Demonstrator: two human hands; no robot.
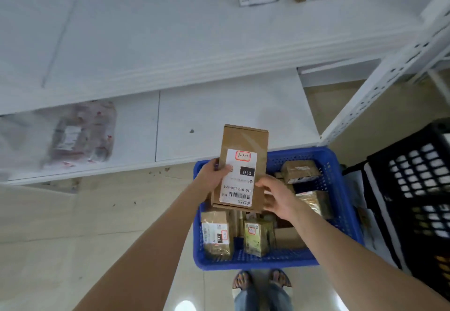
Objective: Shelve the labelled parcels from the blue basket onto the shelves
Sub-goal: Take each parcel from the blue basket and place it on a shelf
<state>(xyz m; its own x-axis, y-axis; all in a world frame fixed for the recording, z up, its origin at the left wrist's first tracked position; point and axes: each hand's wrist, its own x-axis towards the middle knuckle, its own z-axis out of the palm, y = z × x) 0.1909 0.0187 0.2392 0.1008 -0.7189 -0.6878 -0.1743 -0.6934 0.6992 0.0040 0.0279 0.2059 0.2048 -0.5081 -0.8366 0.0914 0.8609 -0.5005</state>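
Left hand [214, 174] grips box [243, 145] at its 9 o'clock edge, thumb on label. Right hand [275, 195] loose-fingered at box's 4 o'clock edge, contact unclear. Shelves [219, 106] at 12. Basket [341, 213] below box, on floor. Crate [414, 189] at 3. Bag [80, 135] at 9, lower shelf. Parcels [216, 235] in basket.

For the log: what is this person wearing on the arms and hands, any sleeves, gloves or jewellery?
The left forearm and right forearm are bare as far as the frame shows, no sleeves. The left hand and right hand wear no gloves; no watch, bracelet or ring is visible.
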